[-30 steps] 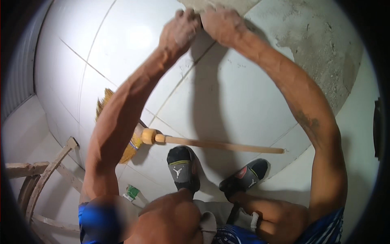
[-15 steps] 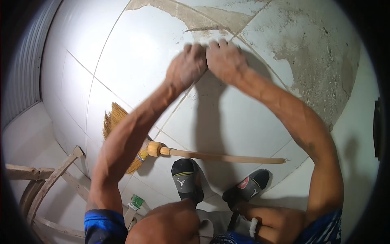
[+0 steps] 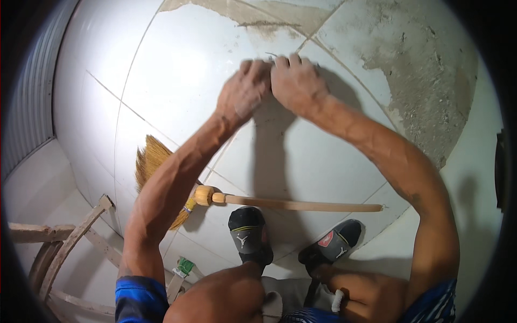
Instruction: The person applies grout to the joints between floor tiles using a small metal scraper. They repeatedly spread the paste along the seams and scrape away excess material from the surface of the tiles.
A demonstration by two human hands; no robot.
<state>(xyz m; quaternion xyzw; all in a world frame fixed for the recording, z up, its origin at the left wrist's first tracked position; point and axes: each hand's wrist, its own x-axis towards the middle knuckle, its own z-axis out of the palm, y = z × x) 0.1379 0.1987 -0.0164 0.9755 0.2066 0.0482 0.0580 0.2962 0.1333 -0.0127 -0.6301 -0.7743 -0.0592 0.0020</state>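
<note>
My left hand (image 3: 246, 89) and my right hand (image 3: 299, 83) are side by side in front of me, nearly touching, above the white floor tiles (image 3: 177, 59). Both have their fingers curled in with the knuckles up, so what they grip is hidden. A thin dark sliver (image 3: 271, 54) shows just beyond the fingertips; whether it is part of something held I cannot tell. Below my left forearm lies a straw broom (image 3: 153, 156), its wooden handle (image 3: 301, 205) stretching to the right across the floor before my feet.
Grey cement residue (image 3: 425, 102) covers tiles at the far right, with a patch (image 3: 226, 11) at the top. A wooden frame (image 3: 70, 242) stands at the lower left, near a small green packet (image 3: 184, 265). My feet wear dark slides (image 3: 247, 231). Corrugated metal (image 3: 32, 81) lines the left.
Both hands have shifted very slightly left, still close together with curled fingers. The dark sliver beyond the fingertips now shows. The broom stays on the floor.
</note>
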